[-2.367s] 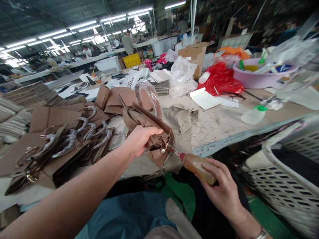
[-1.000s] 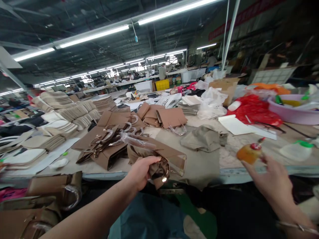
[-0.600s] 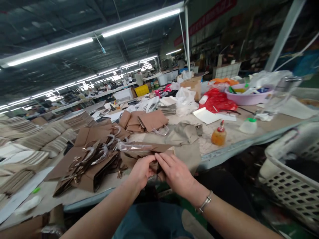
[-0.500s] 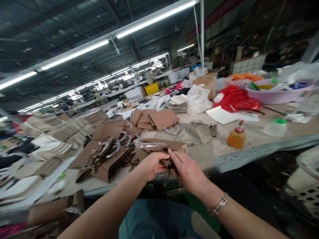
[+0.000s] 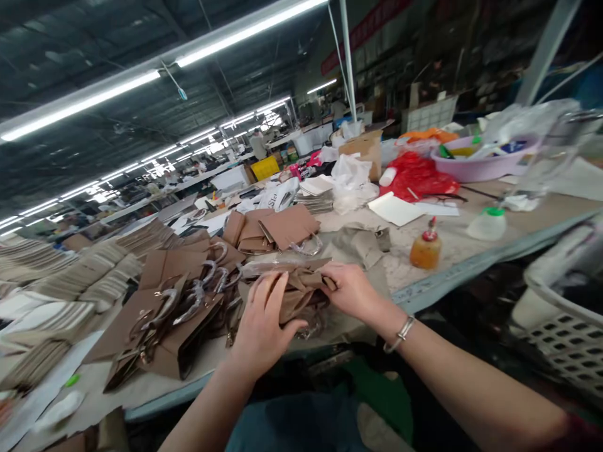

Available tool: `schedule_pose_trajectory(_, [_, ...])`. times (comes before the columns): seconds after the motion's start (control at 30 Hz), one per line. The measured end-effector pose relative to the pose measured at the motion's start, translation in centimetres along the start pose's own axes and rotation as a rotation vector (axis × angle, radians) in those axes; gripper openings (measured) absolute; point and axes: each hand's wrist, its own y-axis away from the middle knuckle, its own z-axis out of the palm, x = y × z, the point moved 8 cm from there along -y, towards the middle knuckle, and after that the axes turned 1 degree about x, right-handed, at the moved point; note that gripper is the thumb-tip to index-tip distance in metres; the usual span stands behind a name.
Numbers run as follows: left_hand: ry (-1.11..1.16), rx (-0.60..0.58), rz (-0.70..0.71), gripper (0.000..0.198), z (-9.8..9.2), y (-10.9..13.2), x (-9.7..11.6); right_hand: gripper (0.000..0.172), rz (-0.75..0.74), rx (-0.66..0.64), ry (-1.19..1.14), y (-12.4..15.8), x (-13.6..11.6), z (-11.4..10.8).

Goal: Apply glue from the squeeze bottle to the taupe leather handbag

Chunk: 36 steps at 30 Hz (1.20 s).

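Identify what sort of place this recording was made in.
Probably a handbag factory or workshop: brown handbags lie heaped on a worktable, stacks of beige pieces rise beyond them to the left, and fluorescent tubes run overhead in long rows.

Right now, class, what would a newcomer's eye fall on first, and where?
The bright red plastic, toward the back right of the bench beside the lilac basin, probably catches the eye first. Next come the amber bottle, near the bench's front, and the brown bag, at centre, between the left hand and the right hand.
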Motion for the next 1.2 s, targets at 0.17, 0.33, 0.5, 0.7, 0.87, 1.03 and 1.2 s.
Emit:
schedule_pose_trajectory(0.17, [-0.094,0.007,0.123,0.067,3.2,-3.4,1.0,0.021,0.052,0.017,-0.078,-1.2,-0.2,-1.8])
schedule_pose_trajectory(0.33, [-0.104,0.023,0.209,0.030,3.4,-5.4,0.9,0.016,0.121,0.005,-0.168,-2.1,1.0,-1.9])
schedule_pose_trajectory(0.5, [-0.122,-0.058,0.154,0.025,6.0,-6.4,0.1,0.016,0.191,0.003,-0.195,-2.6,3.3,0.0])
schedule_pose_trajectory(0.7, [-0.017,0.015,0.082,0.016,6.6,-6.6,-1.2,0.040,0.160,0.127,-0.163,-1.2,1.5,-1.5])
schedule_pose_trajectory(0.87, [0.049,0.008,0.054,0.017,6.9,-6.5,-2.2,0.030,0.173,0.208,-0.019,1.2,0.4,-2.3])
schedule_pose_trajectory(1.03, [0.128,0.042,0.130,0.025,6.6,-6.0,-1.4,0.023,0.094,0.245,-0.084,0.9,0.5,-1.0])
schedule_pose_trajectory(1.2, [0.235,-0.145,0.121,0.063,7.8,-5.5,-0.6,0.021,0.167,0.227,-0.123,-0.6,0.9,0.3])
